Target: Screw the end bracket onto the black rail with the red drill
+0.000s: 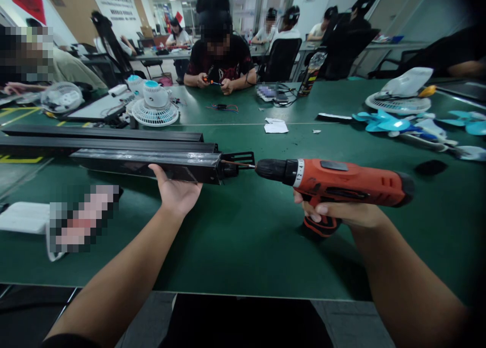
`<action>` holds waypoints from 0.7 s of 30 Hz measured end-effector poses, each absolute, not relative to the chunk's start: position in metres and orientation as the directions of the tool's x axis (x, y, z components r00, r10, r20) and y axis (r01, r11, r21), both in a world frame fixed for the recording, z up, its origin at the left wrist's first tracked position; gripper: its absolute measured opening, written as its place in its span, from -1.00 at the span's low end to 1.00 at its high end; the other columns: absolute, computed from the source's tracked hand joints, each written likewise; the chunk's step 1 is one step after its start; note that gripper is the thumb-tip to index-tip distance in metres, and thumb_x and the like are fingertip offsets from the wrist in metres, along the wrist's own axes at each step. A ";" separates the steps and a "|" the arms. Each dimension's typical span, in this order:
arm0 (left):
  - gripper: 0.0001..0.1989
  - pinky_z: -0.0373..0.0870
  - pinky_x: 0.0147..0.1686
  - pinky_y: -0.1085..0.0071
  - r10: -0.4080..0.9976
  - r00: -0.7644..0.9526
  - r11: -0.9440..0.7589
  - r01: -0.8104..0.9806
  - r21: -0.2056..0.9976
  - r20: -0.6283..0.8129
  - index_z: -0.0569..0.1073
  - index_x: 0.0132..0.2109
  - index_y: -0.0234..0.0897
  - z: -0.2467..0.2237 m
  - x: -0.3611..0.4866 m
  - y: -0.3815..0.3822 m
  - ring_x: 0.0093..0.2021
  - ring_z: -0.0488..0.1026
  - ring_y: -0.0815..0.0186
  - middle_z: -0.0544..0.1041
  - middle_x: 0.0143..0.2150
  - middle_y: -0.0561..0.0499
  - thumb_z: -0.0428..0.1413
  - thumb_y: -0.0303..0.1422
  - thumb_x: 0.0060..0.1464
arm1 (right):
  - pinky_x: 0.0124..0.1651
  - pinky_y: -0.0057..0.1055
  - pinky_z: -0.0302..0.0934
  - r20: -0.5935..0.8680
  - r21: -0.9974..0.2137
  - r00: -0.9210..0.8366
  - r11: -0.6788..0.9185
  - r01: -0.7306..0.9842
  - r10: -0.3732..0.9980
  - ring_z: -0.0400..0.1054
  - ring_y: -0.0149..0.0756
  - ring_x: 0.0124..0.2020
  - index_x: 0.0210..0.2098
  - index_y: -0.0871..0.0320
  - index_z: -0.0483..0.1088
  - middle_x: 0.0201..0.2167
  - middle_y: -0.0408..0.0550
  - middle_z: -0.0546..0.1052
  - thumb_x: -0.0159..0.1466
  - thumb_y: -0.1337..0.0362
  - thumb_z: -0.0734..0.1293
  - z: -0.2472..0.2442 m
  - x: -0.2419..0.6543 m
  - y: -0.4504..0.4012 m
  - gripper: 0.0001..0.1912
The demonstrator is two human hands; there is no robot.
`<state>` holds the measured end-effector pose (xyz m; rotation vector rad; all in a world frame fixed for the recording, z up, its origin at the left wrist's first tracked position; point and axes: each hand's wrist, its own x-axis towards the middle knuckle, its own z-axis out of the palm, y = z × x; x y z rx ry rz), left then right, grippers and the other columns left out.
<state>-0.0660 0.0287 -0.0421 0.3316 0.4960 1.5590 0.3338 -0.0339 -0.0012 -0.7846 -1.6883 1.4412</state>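
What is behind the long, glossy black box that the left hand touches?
Behind the long, glossy black box lie two long black bars. The box covers part of the nearer bar's side, so that cannot be seen.

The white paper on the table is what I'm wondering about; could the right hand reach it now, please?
Probably not readily: the right hand is wrapped around the drill, whose body lies between it and the white paper.

blue fan blades (382, 121) and 1 bottle (310, 75) rest on the table (243, 257).
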 end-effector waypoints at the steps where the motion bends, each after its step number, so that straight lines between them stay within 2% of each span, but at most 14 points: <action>1: -0.04 0.61 0.34 0.08 0.995 -0.048 0.001 -0.864 0.503 -0.084 0.55 0.52 0.05 -0.044 -0.067 0.030 0.47 0.58 -0.08 0.76 0.33 -0.10 0.00 0.54 0.31 | -0.49 -0.42 0.50 0.164 -0.984 -0.521 0.176 -0.028 0.837 0.49 -0.32 -0.56 -0.01 0.10 0.75 -0.48 -0.08 0.67 0.36 -0.04 0.69 -0.002 0.334 -0.034 -0.61; 6: -0.03 0.61 0.32 0.07 0.997 -0.034 0.005 -0.870 0.492 -0.070 0.53 0.54 0.06 -0.046 -0.068 0.031 0.50 0.56 -0.10 0.75 0.35 -0.11 0.00 0.54 0.31 | -0.45 -0.38 0.56 0.249 -0.965 -0.533 0.254 -0.066 0.808 0.49 -0.29 -0.56 0.14 0.09 0.78 -0.54 -0.13 0.63 0.43 0.03 0.65 -0.005 0.335 -0.032 -0.61; 10: 0.00 0.61 0.33 0.06 0.995 -0.052 -0.002 -0.862 0.506 -0.085 0.54 0.53 0.05 -0.043 -0.066 0.029 0.50 0.56 -0.11 0.75 0.35 -0.11 0.02 0.57 0.26 | -0.47 -0.40 0.54 0.259 -0.963 -0.547 0.260 -0.078 0.796 0.47 -0.31 -0.56 0.18 0.11 0.76 -0.54 -0.14 0.62 0.45 0.04 0.63 -0.006 0.335 -0.032 -0.59; 18: -0.03 0.66 0.26 0.09 0.989 -0.076 -0.005 -0.870 0.493 -0.125 0.57 0.50 0.01 -0.040 -0.065 0.028 0.47 0.60 -0.09 0.76 0.33 -0.12 0.02 0.54 0.29 | -0.53 -0.44 0.44 0.183 -0.981 -0.545 0.185 -0.051 0.818 0.46 -0.32 -0.56 0.00 0.08 0.75 -0.49 -0.11 0.63 0.38 0.00 0.69 -0.002 0.333 -0.034 -0.64; 21: -0.06 0.66 0.29 0.07 0.989 -0.078 -0.011 -0.881 0.473 -0.123 0.56 0.50 0.01 -0.038 -0.063 0.027 0.48 0.60 -0.10 0.73 0.38 -0.13 0.03 0.51 0.33 | -0.51 -0.42 0.45 0.183 -0.981 -0.523 0.189 -0.042 0.832 0.46 -0.32 -0.56 0.01 0.08 0.75 -0.50 -0.11 0.62 0.39 -0.02 0.68 -0.002 0.334 -0.034 -0.64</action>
